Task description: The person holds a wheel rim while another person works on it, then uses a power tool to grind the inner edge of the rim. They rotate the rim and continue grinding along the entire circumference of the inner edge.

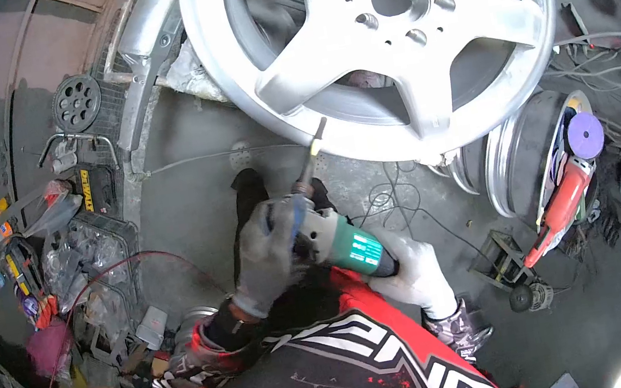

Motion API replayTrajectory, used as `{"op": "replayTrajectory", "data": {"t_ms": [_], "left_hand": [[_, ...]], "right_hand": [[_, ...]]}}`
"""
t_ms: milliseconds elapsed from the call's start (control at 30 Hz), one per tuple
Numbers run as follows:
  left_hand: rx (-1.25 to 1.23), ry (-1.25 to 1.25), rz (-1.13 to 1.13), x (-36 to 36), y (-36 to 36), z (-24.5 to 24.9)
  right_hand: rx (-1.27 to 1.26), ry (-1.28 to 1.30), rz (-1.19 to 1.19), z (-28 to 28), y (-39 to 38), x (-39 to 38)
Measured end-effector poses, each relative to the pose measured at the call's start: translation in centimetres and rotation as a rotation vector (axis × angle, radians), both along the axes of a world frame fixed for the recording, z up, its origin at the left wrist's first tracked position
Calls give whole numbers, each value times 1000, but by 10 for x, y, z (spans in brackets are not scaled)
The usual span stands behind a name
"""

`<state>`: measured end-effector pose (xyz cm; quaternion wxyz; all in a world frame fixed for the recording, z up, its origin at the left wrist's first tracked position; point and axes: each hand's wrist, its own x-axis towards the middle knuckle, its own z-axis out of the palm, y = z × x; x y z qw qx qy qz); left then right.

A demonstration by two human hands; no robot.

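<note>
A silver five-spoke alloy wheel [423,87] fills the top of the head view, its bolt-hole side facing me. Below it I hold a green and black die grinder [357,248] across my body. My left hand [265,254], in a grey glove, is closed around the front of the tool; its fingers are partly blurred. My right hand [414,271], in a white glove, grips the rear end of the green body. A thin bit [318,137] with a yellow band points up toward the wheel's lower rim; whether it touches cannot be told.
On the right, a red polisher [563,207] with a purple pad rests against other wheel rims [520,161]. A black cable [397,200] lies coiled on the floor. Crates with plastic bags [89,257] and a red hose [122,261] are at left, near a round black plate [77,102].
</note>
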<state>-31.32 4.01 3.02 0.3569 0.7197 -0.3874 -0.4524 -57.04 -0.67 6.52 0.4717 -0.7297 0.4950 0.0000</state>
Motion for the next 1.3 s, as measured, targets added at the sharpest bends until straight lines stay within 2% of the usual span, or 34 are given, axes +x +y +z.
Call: {"op": "replayTrajectory", "data": {"t_ms": [33,67,133,167,233,267,333,367,433,467,533,567,633,667,733,767,833,867,933,967,1000,1067,1200,1300], "left_hand": [[-199,-336,-151,6,3,0],[-200,-338,-152,11,5,0],[-255,-315,-397,19,1,8],[-257,-309,-401,15,-1,6],[309,427,-12,0,-7,2],[308,430,-12,-6,-7,0],[17,180,-7,-14,-5,-2],[18,177,-5,-11,-4,-1],[-129,-31,-66,-1,-3,1],[-128,-36,-68,8,1,1],[-126,-59,-305,22,5,2],[-129,-56,-307,17,4,0],[-51,42,-65,-1,-6,1],[-51,48,-65,-5,-10,2],[228,387,123,-9,-17,4],[228,388,128,-8,-13,3],[-127,-4,-115,2,-3,3],[-125,-11,-111,11,-3,1],[-273,-392,-350,31,-7,0],[98,105,-119,34,-2,-3],[97,106,-117,34,-6,1],[330,380,94,30,-18,10],[353,460,185,14,-26,12],[293,342,119,20,-23,10]], "right_hand": [[-16,-43,16,-2,-2,4],[-17,-45,15,-1,-1,5],[-29,-57,-16,2,-2,7],[-29,-51,-21,4,2,3],[9,32,-45,9,8,-10],[8,35,-45,10,8,-12],[2,28,-64,11,9,-14],[3,26,-62,9,8,-12],[-19,-32,-27,1,3,-3],[-19,-37,-29,-1,1,1],[-7,-33,-3,-1,0,5],[-9,-30,-5,0,0,4],[0,-15,-52,7,3,-2],[0,-9,-52,9,5,-6],[47,47,-63,12,7,-12],[48,47,-58,11,6,-10],[28,-18,-68,6,3,-1],[29,-24,-63,4,0,6],[79,-48,-43,2,-6,18],[73,-48,-29,1,-9,21],[72,-47,-27,1,-9,22],[106,-47,-56,2,-9,22],[43,-30,-70,8,-1,11],[79,-37,-57,5,-2,13]]}}
